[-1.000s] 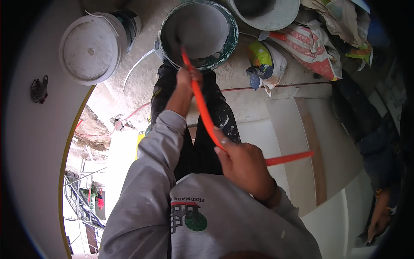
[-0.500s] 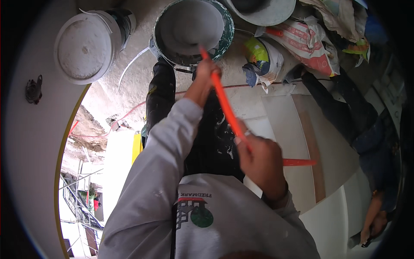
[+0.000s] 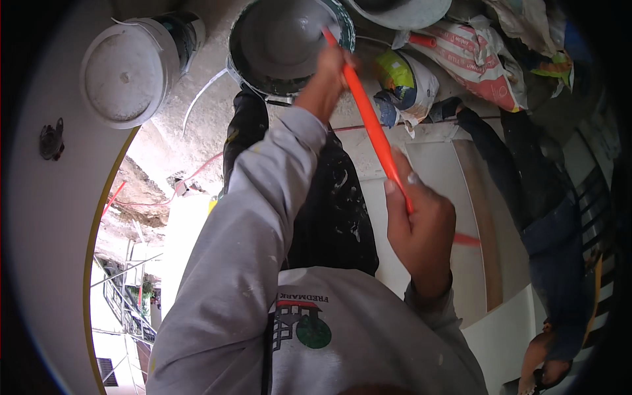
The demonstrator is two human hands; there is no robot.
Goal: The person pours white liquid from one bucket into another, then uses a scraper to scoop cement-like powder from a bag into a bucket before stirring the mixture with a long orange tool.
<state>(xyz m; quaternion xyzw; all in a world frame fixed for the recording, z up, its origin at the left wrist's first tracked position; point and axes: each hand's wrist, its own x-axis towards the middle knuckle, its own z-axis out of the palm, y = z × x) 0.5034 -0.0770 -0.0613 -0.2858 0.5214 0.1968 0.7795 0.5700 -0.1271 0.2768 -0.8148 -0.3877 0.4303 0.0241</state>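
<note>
A long orange handle [image 3: 370, 122] slants from a dark bucket [image 3: 232, 56] toward my right side. My left hand [image 3: 327, 78] is wrapped round it near the bucket's rim. My right hand [image 3: 424, 230] grips the handle higher up, thumb along it. The handle's far end reaches over smooth, wet-looking grey mix [image 3: 273, 43] in the bucket; whatever is under the surface is hidden. Past my right hand shows a blurred orange piece [image 3: 467, 239]; I cannot tell whether it joins the handle. The bucket stands on the floor just ahead of my legs.
A white lidded bucket [image 3: 125, 76] is on the left. Another tub [image 3: 411, 14], a small torn bag [image 3: 411, 82] and a red-and-white sack [image 3: 471, 59] stand ahead right. Pale boards [image 3: 421, 178] lie at right, beside another person [image 3: 559, 263]. A reddish cable [image 3: 207, 164] crosses the floor.
Both my hands have moved up and to the right with the orange handle, whose far end has shifted right across the bucket. The other person's arms have moved.
</note>
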